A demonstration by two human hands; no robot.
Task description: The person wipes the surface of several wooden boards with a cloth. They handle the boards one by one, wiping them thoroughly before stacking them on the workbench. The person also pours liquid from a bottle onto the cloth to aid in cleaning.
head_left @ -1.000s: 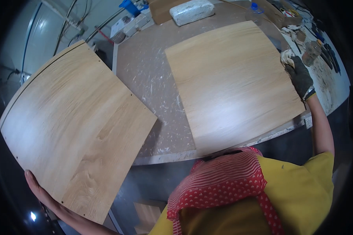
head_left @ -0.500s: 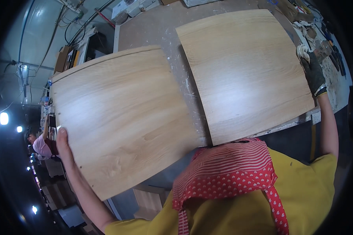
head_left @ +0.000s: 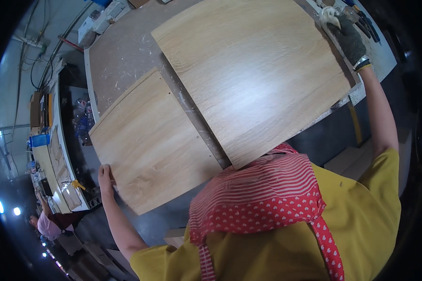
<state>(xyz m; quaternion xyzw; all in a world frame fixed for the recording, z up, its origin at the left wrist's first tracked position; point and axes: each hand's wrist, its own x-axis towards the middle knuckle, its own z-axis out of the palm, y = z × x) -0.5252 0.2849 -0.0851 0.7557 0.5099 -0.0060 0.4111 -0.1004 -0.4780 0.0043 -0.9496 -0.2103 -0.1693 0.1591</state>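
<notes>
My bare left hand (head_left: 105,179) is closed at the outer edge of the smaller wood-grain panel (head_left: 154,145), its fingers partly hidden. This panel has a groove along its far edge and small holes near its sides. Beside it on the right lies a larger, plain wood-grain panel (head_left: 258,79), with a narrow gap between the two. A dark work glove covers my right hand (head_left: 349,41), which grips a crumpled white rag (head_left: 329,16) past the larger panel's right edge.
Both panels rest on a paint-spotted worktable (head_left: 122,61). Hand tools (head_left: 368,25) lie at its far right corner. White boxes (head_left: 110,16) stand at the far left. Beyond a dark bin of plastic bottles (head_left: 83,119), a co-worker (head_left: 49,225) is at another bench.
The smaller panel has come down and to the right, closer against the larger one. My left hand moved with it. The view has turned, and my right hand still has the rag.
</notes>
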